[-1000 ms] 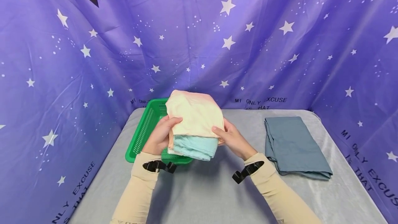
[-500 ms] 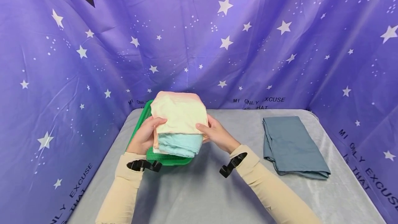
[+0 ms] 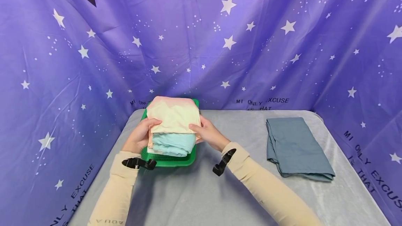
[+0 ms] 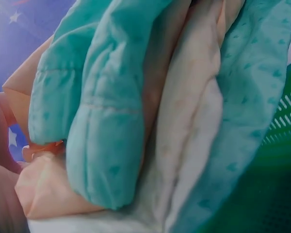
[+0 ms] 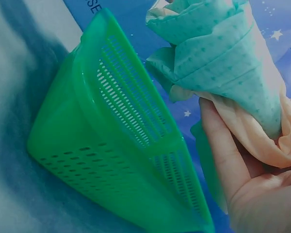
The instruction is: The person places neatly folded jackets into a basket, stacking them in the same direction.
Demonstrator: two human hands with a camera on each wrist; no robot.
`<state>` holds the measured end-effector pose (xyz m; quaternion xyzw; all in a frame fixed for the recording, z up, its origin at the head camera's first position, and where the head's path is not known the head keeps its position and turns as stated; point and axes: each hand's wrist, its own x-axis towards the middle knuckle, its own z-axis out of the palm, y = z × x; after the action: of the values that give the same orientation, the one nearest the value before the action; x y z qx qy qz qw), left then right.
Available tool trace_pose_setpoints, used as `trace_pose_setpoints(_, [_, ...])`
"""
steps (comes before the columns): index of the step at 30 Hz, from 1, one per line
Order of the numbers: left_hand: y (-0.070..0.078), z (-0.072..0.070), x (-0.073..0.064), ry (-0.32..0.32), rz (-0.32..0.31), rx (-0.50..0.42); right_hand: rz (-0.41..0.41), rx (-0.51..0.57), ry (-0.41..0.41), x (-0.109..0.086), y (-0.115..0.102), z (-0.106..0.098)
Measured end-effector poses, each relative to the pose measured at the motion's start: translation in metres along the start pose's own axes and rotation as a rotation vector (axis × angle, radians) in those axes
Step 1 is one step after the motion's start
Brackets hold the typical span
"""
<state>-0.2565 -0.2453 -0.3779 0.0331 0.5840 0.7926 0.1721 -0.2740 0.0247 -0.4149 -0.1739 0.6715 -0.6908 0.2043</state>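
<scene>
A folded bundle of clothing point(image 3: 174, 114) hangs over the green plastic basket point(image 3: 179, 163) in the head view. Its top is pale yellow fading to pink, and mint-green layers point(image 3: 172, 144) show beneath. My left hand point(image 3: 137, 137) grips the bundle's left side, thumb on top. On the opposite side my right hand point(image 3: 212, 134) pinches it, with fingers underneath. In the left wrist view, mint fabric point(image 4: 106, 155) with small dark prints droops beside peach and white layers. From the right wrist, the bundle's mint fabric point(image 5: 213, 63) appears above the basket's rim. Much of the basket's inside is hidden.
A blue-grey folded cloth point(image 3: 299, 147) lies on the right side of the table. The grey-covered table point(image 3: 201, 194) meets purple star-printed curtains point(image 3: 201, 44) at the back and sides. Black straps point(image 3: 224, 161) circle both sleeves.
Both hands have carried the clothing bundle leftward, from beside the basket's right part to over its middle. The basket's right edge has come into sight. The blue-grey cloth stays put.
</scene>
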Motion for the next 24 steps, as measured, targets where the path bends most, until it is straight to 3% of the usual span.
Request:
trace_pose_setpoints(7, [0.001, -0.014, 0.005, 0.014, -0.088, -0.036, 0.046, 0.020, 0.003, 0.013, 0.003, 0.007])
trace_pose_setpoints(13, [-0.003, -0.024, 0.017, 0.043, -0.161, -0.053, 0.077, 0.048, 0.016, 0.025, 0.010, 0.009])
trace_pose_setpoints(24, [-0.010, -0.036, 0.039, 0.139, -0.214, -0.025, 0.135, 0.014, 0.121, 0.045, 0.016, 0.017])
